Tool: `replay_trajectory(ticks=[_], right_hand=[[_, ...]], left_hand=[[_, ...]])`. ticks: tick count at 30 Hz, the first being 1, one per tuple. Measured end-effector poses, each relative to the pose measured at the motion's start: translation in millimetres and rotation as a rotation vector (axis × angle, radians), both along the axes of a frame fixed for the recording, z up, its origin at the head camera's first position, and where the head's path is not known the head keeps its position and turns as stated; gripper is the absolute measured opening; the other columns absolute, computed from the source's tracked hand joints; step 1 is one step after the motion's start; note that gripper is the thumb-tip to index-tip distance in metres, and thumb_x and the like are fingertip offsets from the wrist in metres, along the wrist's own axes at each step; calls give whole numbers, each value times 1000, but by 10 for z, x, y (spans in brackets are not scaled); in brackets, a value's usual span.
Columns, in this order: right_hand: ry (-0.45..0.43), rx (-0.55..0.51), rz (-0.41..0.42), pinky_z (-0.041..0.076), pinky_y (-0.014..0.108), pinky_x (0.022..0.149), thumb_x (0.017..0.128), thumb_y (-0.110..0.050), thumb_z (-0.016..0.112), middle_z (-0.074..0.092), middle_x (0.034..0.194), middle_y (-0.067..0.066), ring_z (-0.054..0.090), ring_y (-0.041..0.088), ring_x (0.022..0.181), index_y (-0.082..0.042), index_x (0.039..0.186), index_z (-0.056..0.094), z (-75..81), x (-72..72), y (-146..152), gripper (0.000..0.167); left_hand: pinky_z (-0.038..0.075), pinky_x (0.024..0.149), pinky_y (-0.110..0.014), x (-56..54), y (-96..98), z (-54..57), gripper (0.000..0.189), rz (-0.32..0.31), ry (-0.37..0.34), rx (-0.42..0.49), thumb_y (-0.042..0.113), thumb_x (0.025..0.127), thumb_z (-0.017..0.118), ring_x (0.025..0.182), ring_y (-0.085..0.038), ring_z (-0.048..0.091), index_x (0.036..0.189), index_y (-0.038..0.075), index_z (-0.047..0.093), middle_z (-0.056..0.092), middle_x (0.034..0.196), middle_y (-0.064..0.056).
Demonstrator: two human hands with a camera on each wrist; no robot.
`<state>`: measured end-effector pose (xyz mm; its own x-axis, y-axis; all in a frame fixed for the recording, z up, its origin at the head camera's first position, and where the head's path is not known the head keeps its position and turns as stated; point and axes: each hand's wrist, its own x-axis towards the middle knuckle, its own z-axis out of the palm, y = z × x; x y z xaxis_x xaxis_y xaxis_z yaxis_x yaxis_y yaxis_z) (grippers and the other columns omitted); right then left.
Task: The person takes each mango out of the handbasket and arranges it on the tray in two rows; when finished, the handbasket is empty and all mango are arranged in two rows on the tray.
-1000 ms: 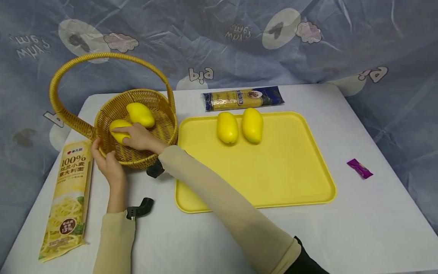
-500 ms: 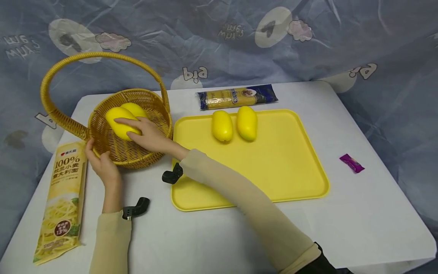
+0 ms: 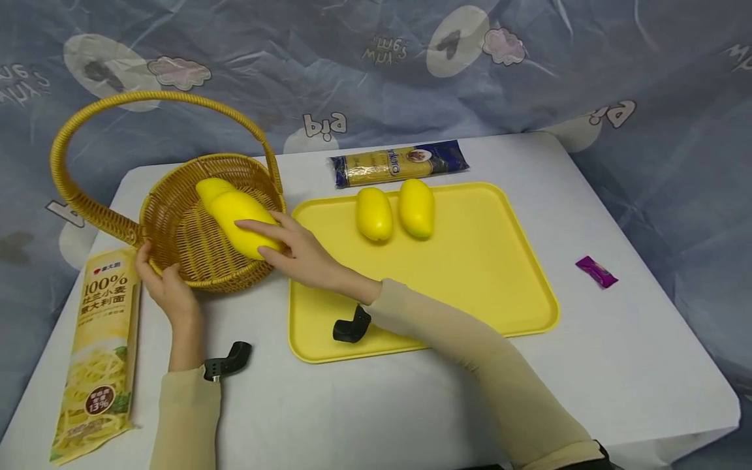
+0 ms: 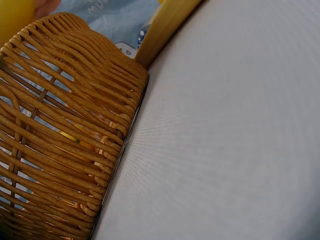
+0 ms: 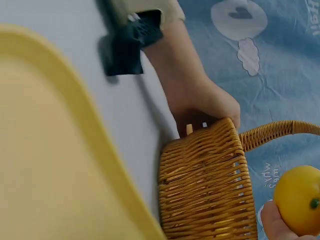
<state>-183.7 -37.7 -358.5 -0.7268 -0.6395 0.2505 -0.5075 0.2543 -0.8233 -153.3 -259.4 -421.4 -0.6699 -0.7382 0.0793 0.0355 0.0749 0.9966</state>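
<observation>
My right hand [image 3: 302, 251] grips a yellow mango [image 3: 239, 219] over the right front of the wicker basket [image 3: 220, 283], thumb and fingers around its near end. Behind it, partly covered, a second mango [image 3: 210, 188] shows inside the basket. The right wrist view has the held mango [image 5: 300, 197] with a green stem spot, above the basket's rim. On the basket's left front edge, my left hand [image 3: 170, 287] holds the rim near the foot of the handle [image 3: 164, 96]. Woven basket side [image 4: 65, 125] fills the left part of the left wrist view.
Right of the basket lies a yellow tray [image 3: 470, 274] bearing two mangoes, one left [image 3: 374, 213] and one right [image 3: 416, 209]. A blue-ended pasta pack [image 3: 399, 163] lies behind it. A larger noodle pack [image 3: 96, 352] is at left, a purple-wrapped sweet [image 3: 596, 271] at right.
My right hand has lifted the mango from inside the basket and drawn it right, toward the tray side. My left hand stays on the rim. The head view has shifted slightly.
</observation>
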Motion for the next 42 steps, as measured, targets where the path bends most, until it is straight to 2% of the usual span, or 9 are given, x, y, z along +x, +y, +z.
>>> replay_trajectory(ticks=[5, 9, 11, 18, 21, 27, 31, 34, 42], right_hand=[[-18, -21, -22, 40, 16, 67, 97, -23, 48, 25, 153, 11, 56, 13, 112, -25, 139, 46, -64, 163, 317, 42], [-46, -26, -55, 43, 17, 70, 96, -22, 50, 26, 153, 11, 55, 18, 118, -25, 138, 48, -111, 272, 578, 41], [-52, -24, -78, 43, 17, 68, 96, -22, 50, 26, 152, 12, 63, 21, 101, -25, 137, 49, -136, 312, 695, 41], [-61, -1, -150, 43, 17, 64, 95, -21, 53, 29, 152, 14, 64, 21, 103, -22, 135, 52, -247, 432, 1033, 40], [-64, 22, -173, 38, 18, 60, 95, -20, 53, 29, 152, 15, 66, 21, 76, -22, 135, 52, -293, 487, 1163, 40], [-74, 52, -213, 44, 20, 70, 95, -21, 53, 30, 151, 15, 61, 22, 110, -23, 135, 51, -336, 572, 1365, 41], [-76, 76, -227, 42, 19, 67, 95, -21, 53, 31, 150, 14, 60, 14, 78, -24, 136, 50, -362, 609, 1470, 41], [-78, 89, -230, 38, 19, 63, 95, -21, 52, 31, 150, 15, 39, 9, 54, -25, 136, 50, -382, 635, 1538, 41], [-108, 97, -264, 34, 17, 56, 95, -20, 53, 31, 149, 18, 25, 1, 47, -26, 136, 49, -459, 671, 1680, 42]], left_hand=[[20, 105, -9, 3, 4, -3, 55, -2, 9, -4, -1, 87, 30, 135, 0, 24, 139, 18, 37, 31, 149, 3], [21, 104, -10, 4, 2, -4, 55, -3, 14, 10, -1, 87, 30, 134, -1, 25, 138, 18, 37, 32, 149, 3], [20, 104, -9, 5, -3, -1, 55, 0, 11, 12, -1, 87, 30, 134, 0, 25, 138, 19, 38, 32, 149, 3], [19, 104, -7, 22, -12, 14, 55, -6, 10, 33, -1, 87, 30, 134, 0, 24, 138, 18, 37, 31, 149, 3], [19, 104, -8, 39, 2, 30, 55, -9, 1, 42, -1, 87, 29, 135, -1, 24, 138, 18, 37, 30, 150, 3], [20, 104, -8, 54, 36, 69, 54, -29, 13, 44, -1, 88, 29, 136, -2, 24, 139, 17, 35, 28, 151, 2], [20, 104, -8, 51, 43, 63, 54, -35, 18, 42, -1, 89, 28, 136, -3, 23, 139, 16, 34, 27, 151, 2], [20, 104, -8, 49, 37, 48, 54, -33, 26, 49, -1, 89, 28, 136, -3, 24, 139, 18, 35, 27, 151, 3], [19, 105, -9, 36, 15, 25, 53, -23, 27, 46, 0, 89, 29, 136, -2, 24, 137, 21, 36, 28, 150, 4]])
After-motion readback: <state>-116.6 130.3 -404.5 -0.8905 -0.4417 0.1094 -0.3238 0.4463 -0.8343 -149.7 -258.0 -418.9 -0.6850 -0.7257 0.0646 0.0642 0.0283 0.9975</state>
